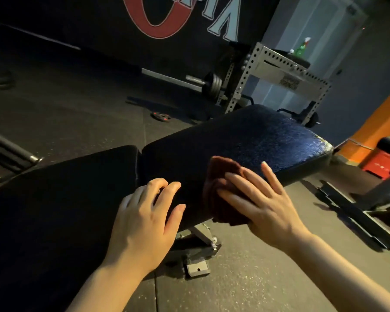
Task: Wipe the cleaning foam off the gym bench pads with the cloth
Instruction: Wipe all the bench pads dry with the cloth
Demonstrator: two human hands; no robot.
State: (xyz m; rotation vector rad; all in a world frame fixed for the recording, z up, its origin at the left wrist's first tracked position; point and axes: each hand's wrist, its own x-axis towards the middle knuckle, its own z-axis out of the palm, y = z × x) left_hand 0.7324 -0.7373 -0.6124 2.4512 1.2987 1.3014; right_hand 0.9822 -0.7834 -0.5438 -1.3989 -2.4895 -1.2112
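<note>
Dark speckled rubber flooring and a black wall bearing large red and pale painted letters form the setting. One black padded gym bench carries two pads: the long textured back pad, its long axis running from lower left to upper right and rising toward the far end, where the surface shines wet; and the seat pad, nearer the viewer on the left, separated from the back pad by a narrow gap. One grey perforated steel rack stands beyond the bench, holding one barbell loaded with black plates; one green spray bottle sits atop it. One small weight plate lies on the floor, well apart from the bench. One red box stands at far right against an orange wall band. The grey bench foot shows beneath the pads. Two bare hands are visible: the left hand rests on the near edge of the back pad, fingers loosely bent, holding nothing; the right hand presses one dark reddish-brown folded cloth flat against the pad's near side with straight, spread fingers.
</note>
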